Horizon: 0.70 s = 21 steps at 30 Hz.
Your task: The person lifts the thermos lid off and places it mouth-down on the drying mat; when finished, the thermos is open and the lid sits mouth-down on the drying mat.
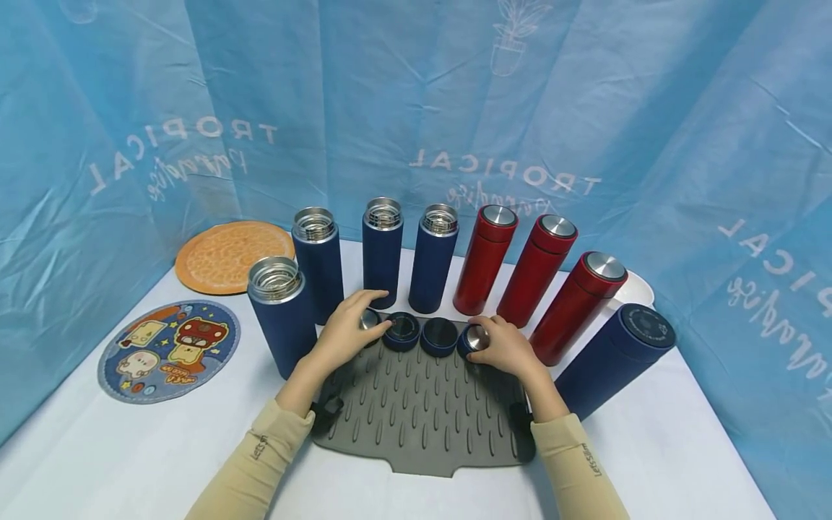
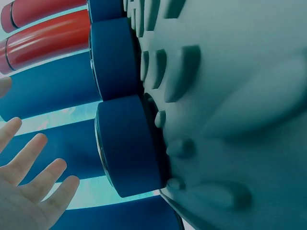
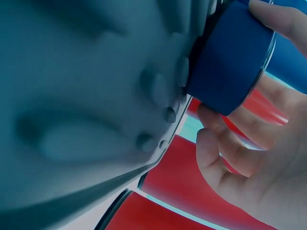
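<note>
In the head view, a row of dark blue bottle lids stands along the far edge of a grey ridged mat (image 1: 422,412). My right hand (image 1: 507,347) grips the rightmost lid (image 1: 476,338), thumb and fingers on opposite sides; the right wrist view shows that lid (image 3: 232,57) upright on the mat. My left hand (image 1: 347,328) is over the leftmost lid (image 1: 370,318), its fingers spread. In the left wrist view these fingers are straight, beside the near lid (image 2: 127,143). Between the hands sit two black-topped lids, one left (image 1: 403,328) and one right (image 1: 439,334).
Several lidless blue bottles (image 1: 381,253) stand behind and left of the mat. Red bottles (image 1: 536,274) with silver lids and a lidded blue bottle (image 1: 607,361) stand right. An orange round mat (image 1: 230,256), a cartoon mat (image 1: 169,350) and a white dish (image 1: 635,289) lie farther out.
</note>
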Motion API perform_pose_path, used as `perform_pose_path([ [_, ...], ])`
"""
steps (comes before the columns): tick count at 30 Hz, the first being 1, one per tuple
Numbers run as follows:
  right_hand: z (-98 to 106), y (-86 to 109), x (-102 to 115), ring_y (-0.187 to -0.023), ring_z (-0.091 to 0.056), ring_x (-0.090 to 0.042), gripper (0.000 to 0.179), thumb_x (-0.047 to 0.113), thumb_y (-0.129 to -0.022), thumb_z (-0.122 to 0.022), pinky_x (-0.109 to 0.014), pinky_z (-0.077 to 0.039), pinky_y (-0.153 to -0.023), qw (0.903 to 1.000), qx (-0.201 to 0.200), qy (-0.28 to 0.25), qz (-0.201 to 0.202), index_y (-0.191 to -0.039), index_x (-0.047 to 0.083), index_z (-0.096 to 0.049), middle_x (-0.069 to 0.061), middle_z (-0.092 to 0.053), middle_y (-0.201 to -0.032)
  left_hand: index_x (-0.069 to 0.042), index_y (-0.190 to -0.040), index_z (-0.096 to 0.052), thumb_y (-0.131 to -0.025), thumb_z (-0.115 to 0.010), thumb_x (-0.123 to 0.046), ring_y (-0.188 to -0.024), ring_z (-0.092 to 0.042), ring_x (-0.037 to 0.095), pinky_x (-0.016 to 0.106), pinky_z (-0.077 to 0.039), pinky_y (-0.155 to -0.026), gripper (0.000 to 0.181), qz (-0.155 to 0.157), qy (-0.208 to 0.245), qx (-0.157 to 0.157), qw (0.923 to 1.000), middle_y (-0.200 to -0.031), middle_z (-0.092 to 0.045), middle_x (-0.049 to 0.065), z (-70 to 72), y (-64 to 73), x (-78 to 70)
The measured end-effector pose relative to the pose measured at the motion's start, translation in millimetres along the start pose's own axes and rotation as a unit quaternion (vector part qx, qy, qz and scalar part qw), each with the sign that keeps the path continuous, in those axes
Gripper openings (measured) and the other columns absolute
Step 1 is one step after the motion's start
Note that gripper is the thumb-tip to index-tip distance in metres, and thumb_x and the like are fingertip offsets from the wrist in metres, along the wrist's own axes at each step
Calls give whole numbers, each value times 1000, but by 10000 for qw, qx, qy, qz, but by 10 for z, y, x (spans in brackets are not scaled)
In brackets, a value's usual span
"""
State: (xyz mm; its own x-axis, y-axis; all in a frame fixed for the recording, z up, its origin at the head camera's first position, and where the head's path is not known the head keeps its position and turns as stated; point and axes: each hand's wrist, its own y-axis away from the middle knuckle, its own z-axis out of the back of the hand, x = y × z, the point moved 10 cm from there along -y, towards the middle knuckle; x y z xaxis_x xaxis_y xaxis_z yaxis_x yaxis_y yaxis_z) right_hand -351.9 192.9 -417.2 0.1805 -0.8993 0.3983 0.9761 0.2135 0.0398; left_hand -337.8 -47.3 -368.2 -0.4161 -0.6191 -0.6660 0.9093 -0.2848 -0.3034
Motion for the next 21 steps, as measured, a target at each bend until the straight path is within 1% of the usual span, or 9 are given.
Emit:
perform_pose_path([
  [3, 18, 10, 16, -98, -54, -26, 64, 31, -70, -78, -44, -50, -75, 10000, 49, -51, 27, -127, 16, -54, -13, -56, -114, -15, -133, -48, -86, -65, -31, -126, -40, 33, 52, -35, -100, 53, 94, 119, -10, 9999, -134, -46, 9, 15, 10, 31],
  [5, 87, 23, 11, -102, -53, -28, 63, 34, -73, -76, -48, -49, -78, 9996, -89, -250, -54, -129, 15, -54, -14, -54, -118, -14, -134, -47, -87, -64, -30, -126, -40, 33, 52, -35, -100, 53, 122, 181, 15, 9998, -135, -46, 9, 21, 17, 36],
  [8, 291, 39, -6, -110, -49, -32, 63, 34, -77, -72, -51, -47, -85, 9923, -700, -985, -279, -132, 12, -49, -16, -49, -125, -14, -134, -47, -87, -64, -28, -127, -39, 32, 51, -34, -101, 52, 163, 272, 22, 9995, -136, -46, 9, 38, 30, 39],
  [10, 453, 39, -20, -116, -44, -33, 65, 30, -81, -69, -51, -44, -91, 9750, -1289, -1765, -402, -136, 12, -42, -17, -43, -131, -14, -134, -47, -87, -64, -27, -127, -40, 31, 51, -34, -101, 52, 153, 302, 17, 9994, -135, -46, 9, 49, 38, 35],
  [12, 596, 22, -14, -123, -39, -31, 68, 27, -83, -67, -49, -40, -97, 9490, -1829, -2538, -383, -141, 12, -34, -16, -38, -136, -15, -134, -47, -87, -64, -28, -127, -40, 31, 50, -34, -101, 51, 146, 320, 4, 9994, -134, -47, 9, 55, 40, 36],
  [15, 756, -19, 82, -133, -28, -30, 75, 21, -86, -64, -46, -29, -107, 9103, -2210, -3486, -326, -147, 14, -20, -14, -26, -147, -13, -133, -48, -87, -63, -29, -125, -42, 31, 50, -35, -101, 51, 128, 325, -8, 9994, -133, -49, 9, 57, 37, 43],
  [17, 791, -99, 110, -138, -20, -28, 80, 22, -87, -62, -45, -24, -110, 8948, -2293, -3812, -368, -149, 17, -11, -11, -18, -151, -12, -133, -49, -88, -63, -29, -125, -42, 31, 50, -36, -100, 50, 125, 317, -13, 9994, -132, -50, 9, 54, 33, 48],
  [19, 795, -190, 122, -140, -14, -26, 84, 23, -87, -61, -45, -21, -111, 8835, -2321, -4041, -471, -149, 21, -4, -9, -12, -153, -12, -132, -50, -88, -63, -29, -125, -43, 31, 50, -36, -100, 49, 123, 320, -23, 9994, -131, -50, 9, 54, 30, 49],
  [21, 748, -323, 59, -139, -16, -24, 87, 26, -86, -62, -46, -23, -110, 8750, -2390, -4178, -520, -149, 27, -1, -7, -16, -152, -12, -131, -51, -88, -63, -29, -124, -43, 30, 50, -36, -100, 48, 116, 328, -9, 9994, -131, -50, 8, 49, 29, 43],
])
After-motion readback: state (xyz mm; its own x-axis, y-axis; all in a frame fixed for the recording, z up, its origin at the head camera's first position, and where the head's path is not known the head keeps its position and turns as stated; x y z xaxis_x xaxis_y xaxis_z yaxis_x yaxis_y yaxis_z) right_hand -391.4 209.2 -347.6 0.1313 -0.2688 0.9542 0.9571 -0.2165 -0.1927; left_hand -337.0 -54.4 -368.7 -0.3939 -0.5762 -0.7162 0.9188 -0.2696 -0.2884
